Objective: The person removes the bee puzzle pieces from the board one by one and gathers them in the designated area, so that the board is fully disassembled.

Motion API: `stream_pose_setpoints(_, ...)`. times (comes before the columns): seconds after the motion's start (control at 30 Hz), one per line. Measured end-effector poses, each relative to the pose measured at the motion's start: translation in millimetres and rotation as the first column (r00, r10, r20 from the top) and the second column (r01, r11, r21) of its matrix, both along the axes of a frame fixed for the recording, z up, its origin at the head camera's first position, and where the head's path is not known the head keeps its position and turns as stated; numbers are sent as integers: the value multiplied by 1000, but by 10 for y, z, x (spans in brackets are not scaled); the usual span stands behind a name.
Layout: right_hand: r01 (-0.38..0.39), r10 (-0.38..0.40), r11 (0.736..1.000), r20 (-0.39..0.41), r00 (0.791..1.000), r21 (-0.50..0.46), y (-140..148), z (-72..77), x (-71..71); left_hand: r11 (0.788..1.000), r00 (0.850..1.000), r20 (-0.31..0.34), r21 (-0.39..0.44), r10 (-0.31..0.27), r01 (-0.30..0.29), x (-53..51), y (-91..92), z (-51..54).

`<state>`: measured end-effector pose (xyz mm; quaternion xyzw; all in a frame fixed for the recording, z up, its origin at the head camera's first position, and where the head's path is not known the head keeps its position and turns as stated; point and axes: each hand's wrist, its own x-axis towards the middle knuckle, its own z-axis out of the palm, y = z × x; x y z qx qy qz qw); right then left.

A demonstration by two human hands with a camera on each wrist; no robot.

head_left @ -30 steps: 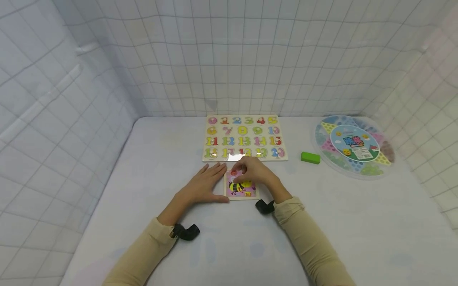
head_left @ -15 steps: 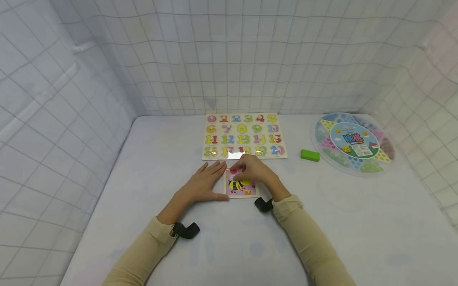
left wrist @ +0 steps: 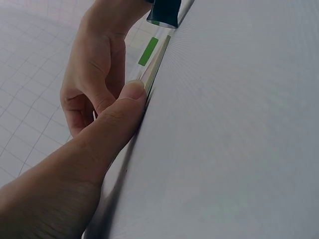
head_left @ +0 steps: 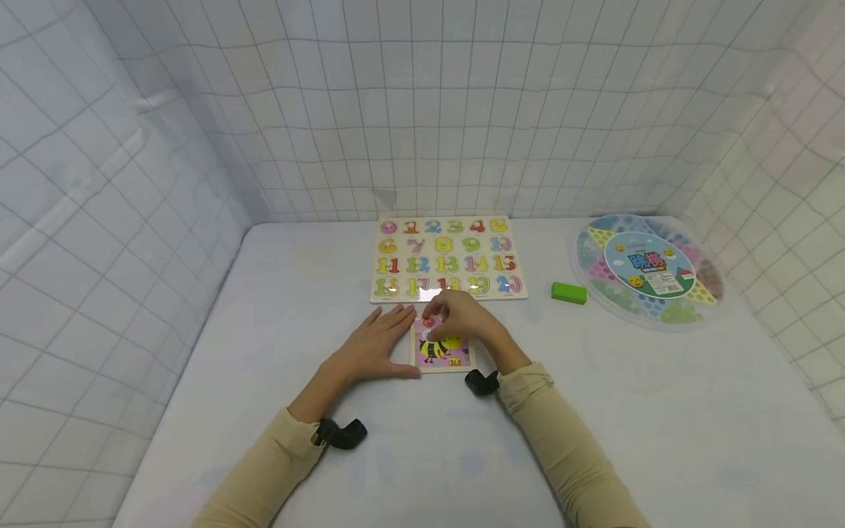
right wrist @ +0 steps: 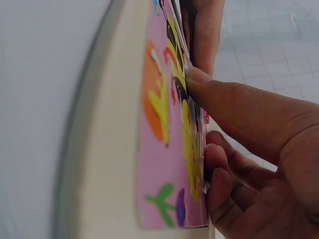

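In the head view, a small square wooden puzzle (head_left: 454,362) with a bee picture on pink lies on the white table. My left hand (head_left: 372,352) rests beside its left edge, fingers straight and thumb spread to the lower left corner; the left wrist view shows the thumb (left wrist: 132,92) against the board's edge. Over the puzzle's upper part, my right hand (head_left: 465,319) has thumb and fingers curled down to the picture, pinching a piece near the bee's wing. The right wrist view shows that thumb (right wrist: 202,77) on the bee; the piece itself is mostly hidden.
A number puzzle board (head_left: 449,257) lies just behind the hands. To the right sit a green block (head_left: 568,293) and a round clear-cased board game (head_left: 650,265). Grid-patterned cloth walls (head_left: 455,110) enclose the table at the back and sides.
The head view has tilted slightly, shifting the whole scene a little. Both hands stay in nearly the same place on the puzzle.
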<state>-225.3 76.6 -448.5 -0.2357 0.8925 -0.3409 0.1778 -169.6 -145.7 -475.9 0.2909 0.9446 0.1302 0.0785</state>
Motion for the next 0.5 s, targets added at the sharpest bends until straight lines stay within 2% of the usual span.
stream_pose_setpoints(0.23, 0, -1, 999, -30, 1000, -34, -11, -10, 19, 1000, 1000, -10, -11, -4, 4, 23, 3, 27)
stream_pose_setpoints(0.5, 6, -6, 1000, -33, 999, -3, -28, -16, 19, 1000, 1000, 2, 7, -4, 4, 42, 7, 62)
